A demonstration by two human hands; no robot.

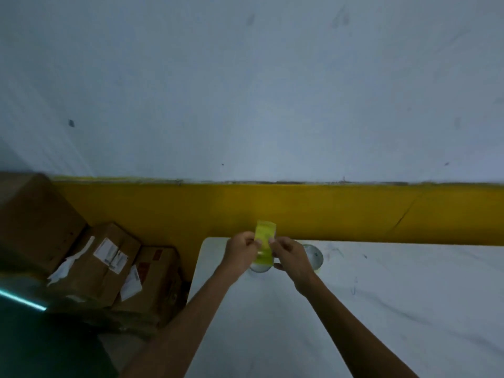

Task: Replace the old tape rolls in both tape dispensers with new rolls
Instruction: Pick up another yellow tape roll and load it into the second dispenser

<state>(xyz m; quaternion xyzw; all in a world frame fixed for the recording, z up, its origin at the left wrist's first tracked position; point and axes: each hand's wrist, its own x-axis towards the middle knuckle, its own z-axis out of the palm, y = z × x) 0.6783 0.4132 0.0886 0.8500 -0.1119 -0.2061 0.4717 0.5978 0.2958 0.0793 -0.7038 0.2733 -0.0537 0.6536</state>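
A yellow-green tape dispenser (264, 242) is held upright above the far left corner of the white table (381, 309). My left hand (241, 252) grips its left side and my right hand (293, 257) pinches its right side. Just below the dispenser a pale round tape roll (259, 267) shows on the table, partly hidden by my hands. A second clear tape roll (313, 256) lies on the table right behind my right hand. The picture is blurred, so the dispenser's inside cannot be made out.
Several brown cardboard boxes (109, 257) with white labels are stacked on the floor left of the table. A grey wall with a yellow band (354, 211) along its base stands close behind the table's far edge.
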